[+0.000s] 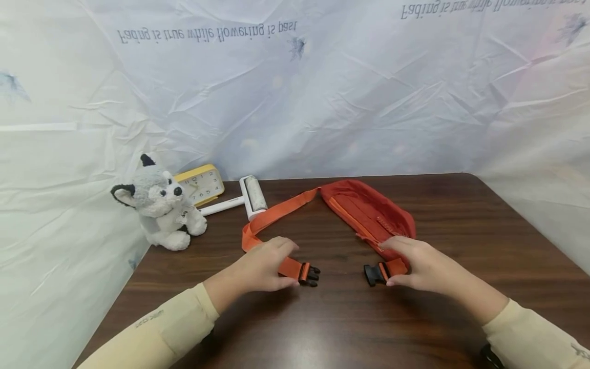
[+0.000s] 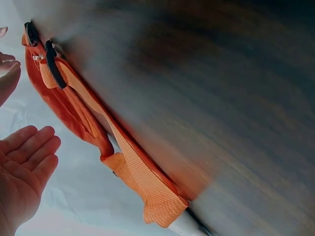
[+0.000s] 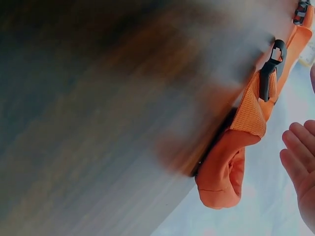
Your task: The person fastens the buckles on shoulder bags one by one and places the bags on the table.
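Observation:
A red waist bag [image 1: 369, 207] with an orange strap [image 1: 281, 209] lies on the dark wooden table. The strap's two ends point toward each other, with a gap between them. One bears a black pronged buckle half [image 1: 312, 275], the other a black socket half [image 1: 371, 274]. Over the pronged end, my left hand [image 1: 262, 266] hovers with thumb and fingers spread. My right hand [image 1: 424, 264] is likewise spread beside the socket end. Both wrist views show relaxed fingers, the left hand [image 2: 27, 169] and right hand [image 3: 302, 162] apart from the strap and holding nothing.
At the table's left side sits a grey and white plush dog [image 1: 163, 205]. Behind it leans a yellow clock [image 1: 203, 182], and a white lint roller [image 1: 253, 197] lies alongside. A pale printed cloth [image 1: 322, 102] hangs along the table's back and sides.

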A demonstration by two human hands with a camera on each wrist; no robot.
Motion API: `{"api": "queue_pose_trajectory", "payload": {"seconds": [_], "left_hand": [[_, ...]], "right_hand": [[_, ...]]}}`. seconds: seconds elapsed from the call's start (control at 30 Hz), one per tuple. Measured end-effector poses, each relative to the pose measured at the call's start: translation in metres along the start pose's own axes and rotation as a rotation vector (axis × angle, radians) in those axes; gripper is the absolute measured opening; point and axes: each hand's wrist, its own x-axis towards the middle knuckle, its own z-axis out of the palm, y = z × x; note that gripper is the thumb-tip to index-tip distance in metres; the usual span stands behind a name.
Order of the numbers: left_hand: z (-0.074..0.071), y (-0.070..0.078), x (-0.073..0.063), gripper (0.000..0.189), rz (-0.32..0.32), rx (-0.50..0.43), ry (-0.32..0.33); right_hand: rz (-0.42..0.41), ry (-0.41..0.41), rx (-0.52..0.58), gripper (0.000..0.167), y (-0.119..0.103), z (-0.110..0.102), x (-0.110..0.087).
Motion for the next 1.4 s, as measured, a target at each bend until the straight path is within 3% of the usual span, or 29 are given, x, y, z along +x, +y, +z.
{"api": "queue_pose_trajectory", "payload": {"seconds": [0.37,1.0,1.4], "left_hand": [[0.009,0.0,0.005,0.065,0.036,0.032,-0.04],[0.014,0.0,0.011,0.068,0.021,0.05,-0.082],[0.014,0.002,0.017,0.063,0.031,0.069,-0.149]], "right_hand": [[0.004,-0.021,-0.007,0.066,0.003,0.005,-0.001],[0.06,-0.117,0.017,0.066,0.003,0.007,0.004],[0.05,-0.19,0.058,0.056,0.002,0.006,0.005]]}}
